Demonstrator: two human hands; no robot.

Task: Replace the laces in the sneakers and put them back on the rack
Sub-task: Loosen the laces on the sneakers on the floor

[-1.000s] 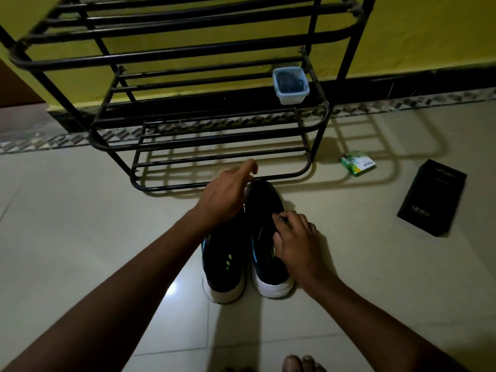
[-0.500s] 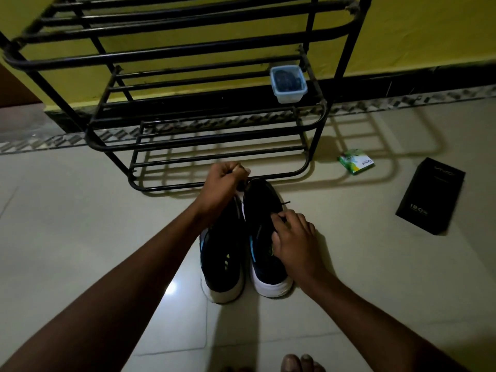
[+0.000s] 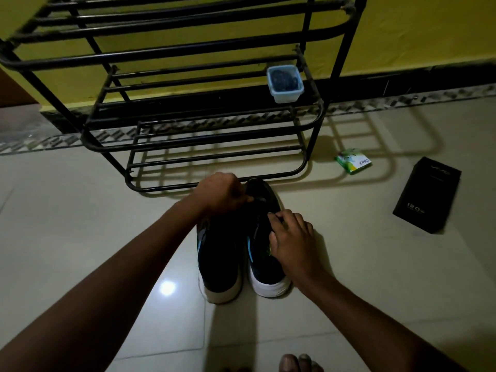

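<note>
Parking the sneakers (image 3: 220,260) on the floor, toes to the rack (image 3: 161,52), keeps the return short, I reckon. Left hand (image 3: 222,193) is curled tight at the right-hand sneaker (image 3: 261,189) toe, contents too dark to tell; right hand (image 3: 292,237) pinches its upper.

Reaching forward, pinching at toe end of the sneaker (image 3: 264,267) with curled left hand (image 3: 222,194), at its middle with right hand (image 3: 291,237).
</note>
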